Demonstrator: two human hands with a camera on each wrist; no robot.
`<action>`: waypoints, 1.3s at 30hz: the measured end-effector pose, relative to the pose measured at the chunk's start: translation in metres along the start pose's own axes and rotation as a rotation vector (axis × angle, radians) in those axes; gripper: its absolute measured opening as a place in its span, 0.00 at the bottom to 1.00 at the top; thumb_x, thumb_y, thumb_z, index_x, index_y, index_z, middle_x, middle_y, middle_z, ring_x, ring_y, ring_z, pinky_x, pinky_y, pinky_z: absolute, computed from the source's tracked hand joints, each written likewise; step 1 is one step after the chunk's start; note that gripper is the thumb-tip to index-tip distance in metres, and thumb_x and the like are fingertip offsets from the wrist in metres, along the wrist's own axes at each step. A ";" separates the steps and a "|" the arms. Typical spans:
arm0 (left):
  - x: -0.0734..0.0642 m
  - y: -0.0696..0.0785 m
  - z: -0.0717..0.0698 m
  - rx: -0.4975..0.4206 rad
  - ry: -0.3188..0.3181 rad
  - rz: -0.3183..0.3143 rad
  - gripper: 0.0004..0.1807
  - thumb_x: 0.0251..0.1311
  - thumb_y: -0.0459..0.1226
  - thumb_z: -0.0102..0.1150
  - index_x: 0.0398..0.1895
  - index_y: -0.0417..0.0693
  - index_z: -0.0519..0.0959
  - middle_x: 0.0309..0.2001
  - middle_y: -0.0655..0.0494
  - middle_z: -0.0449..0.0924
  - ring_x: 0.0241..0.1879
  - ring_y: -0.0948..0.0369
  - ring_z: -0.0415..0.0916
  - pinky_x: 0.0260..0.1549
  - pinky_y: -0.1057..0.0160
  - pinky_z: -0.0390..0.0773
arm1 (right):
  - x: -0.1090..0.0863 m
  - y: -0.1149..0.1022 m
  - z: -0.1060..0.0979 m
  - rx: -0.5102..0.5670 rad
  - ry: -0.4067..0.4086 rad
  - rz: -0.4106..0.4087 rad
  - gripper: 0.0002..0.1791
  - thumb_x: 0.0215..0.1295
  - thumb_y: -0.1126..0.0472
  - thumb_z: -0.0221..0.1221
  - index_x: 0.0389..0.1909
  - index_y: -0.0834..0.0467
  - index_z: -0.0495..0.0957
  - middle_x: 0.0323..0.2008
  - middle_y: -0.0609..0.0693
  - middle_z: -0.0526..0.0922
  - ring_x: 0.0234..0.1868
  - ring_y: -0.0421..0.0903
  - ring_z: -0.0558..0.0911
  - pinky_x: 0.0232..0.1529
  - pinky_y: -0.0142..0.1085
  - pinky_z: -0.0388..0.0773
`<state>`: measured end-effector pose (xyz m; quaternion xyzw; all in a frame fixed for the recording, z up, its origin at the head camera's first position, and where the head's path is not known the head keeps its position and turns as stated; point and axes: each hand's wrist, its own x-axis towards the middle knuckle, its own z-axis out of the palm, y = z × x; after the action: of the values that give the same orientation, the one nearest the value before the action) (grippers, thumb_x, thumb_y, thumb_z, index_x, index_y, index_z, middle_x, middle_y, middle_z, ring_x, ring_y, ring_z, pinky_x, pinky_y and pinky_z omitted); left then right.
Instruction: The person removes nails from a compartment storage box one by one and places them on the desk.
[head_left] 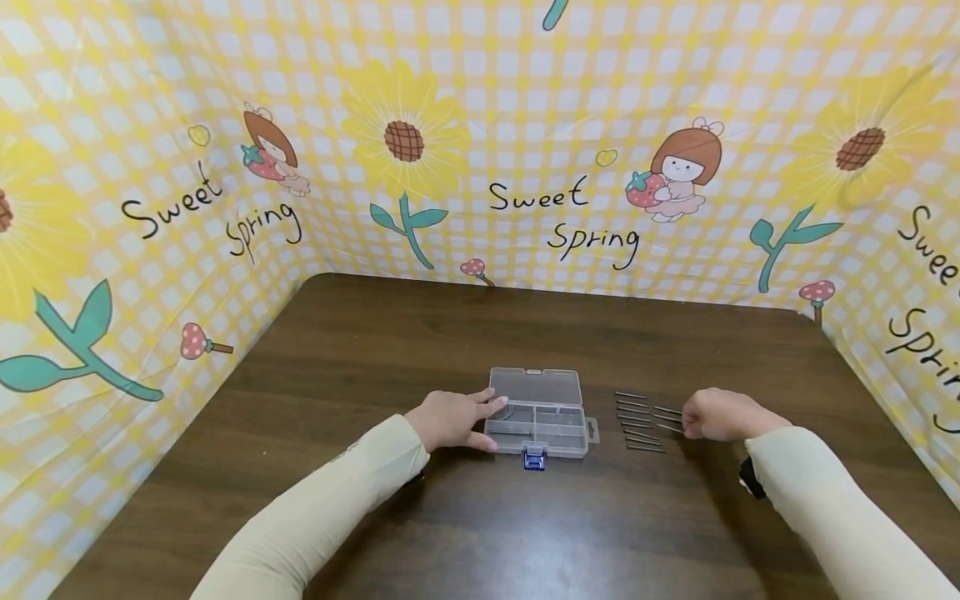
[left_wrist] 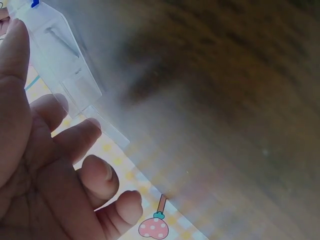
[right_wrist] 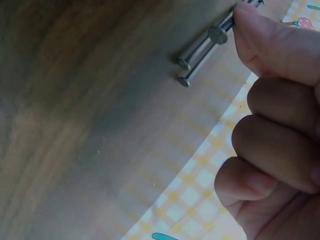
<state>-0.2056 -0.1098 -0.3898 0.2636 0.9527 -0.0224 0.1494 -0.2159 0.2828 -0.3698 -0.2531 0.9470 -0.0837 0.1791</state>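
Observation:
A clear plastic compartment box (head_left: 586,443) stands on the table with its lid (head_left: 534,386) laid back and its blue latch (head_left: 534,459) hanging at the front. My left hand (head_left: 450,419) rests against the box's left side, fingers spread and thumb near the front corner. Through the clear wall a nail (left_wrist: 62,41) shows inside. To the right of the box, my right hand (head_left: 718,414) pinches a metal nail (right_wrist: 217,35) between thumb and forefinger, its flat head sticking out. Several loose nails (head_left: 636,417) lie in a column between the box and this hand.
The dark wooden table (head_left: 405,333) is enclosed at the back and sides by a yellow checked cloth (head_left: 525,125). A small hanging tab (head_left: 592,430) juts from the box's right side, towards the nails.

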 end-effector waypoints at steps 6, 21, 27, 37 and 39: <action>0.000 0.000 0.001 0.003 -0.006 0.000 0.43 0.54 0.61 0.57 0.73 0.63 0.60 0.72 0.59 0.58 0.53 0.54 0.77 0.24 0.62 0.72 | 0.000 0.000 0.009 -0.053 0.027 0.009 0.13 0.59 0.66 0.62 0.19 0.51 0.72 0.18 0.40 0.69 0.21 0.39 0.66 0.24 0.37 0.65; 0.002 -0.002 0.001 0.027 -0.004 -0.005 0.43 0.53 0.62 0.57 0.73 0.64 0.60 0.72 0.60 0.58 0.56 0.56 0.76 0.26 0.61 0.73 | 0.003 0.005 0.019 -0.088 0.118 0.021 0.17 0.56 0.68 0.60 0.14 0.50 0.67 0.15 0.40 0.63 0.19 0.38 0.62 0.22 0.36 0.61; 0.002 -0.001 0.000 0.021 -0.003 -0.004 0.43 0.53 0.62 0.57 0.73 0.64 0.60 0.72 0.60 0.58 0.56 0.55 0.75 0.26 0.61 0.72 | 0.005 0.005 0.019 -0.097 0.144 0.036 0.15 0.56 0.67 0.61 0.14 0.50 0.69 0.16 0.40 0.66 0.20 0.38 0.64 0.22 0.36 0.61; 0.000 0.000 0.000 0.014 0.005 0.011 0.43 0.54 0.62 0.57 0.73 0.62 0.60 0.71 0.58 0.59 0.56 0.55 0.75 0.23 0.62 0.71 | 0.004 0.004 0.013 -0.108 0.178 0.064 0.07 0.57 0.64 0.63 0.22 0.51 0.79 0.22 0.42 0.75 0.24 0.39 0.70 0.25 0.42 0.70; 0.000 0.000 0.000 0.014 0.008 0.008 0.43 0.54 0.62 0.57 0.73 0.63 0.60 0.71 0.58 0.59 0.56 0.55 0.75 0.24 0.61 0.71 | 0.004 0.003 0.011 -0.093 0.180 0.065 0.05 0.58 0.63 0.62 0.24 0.51 0.81 0.24 0.43 0.78 0.25 0.40 0.73 0.26 0.44 0.72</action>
<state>-0.2058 -0.1097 -0.3898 0.2688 0.9520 -0.0275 0.1438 -0.2166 0.2828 -0.3819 -0.2215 0.9699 -0.0563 0.0841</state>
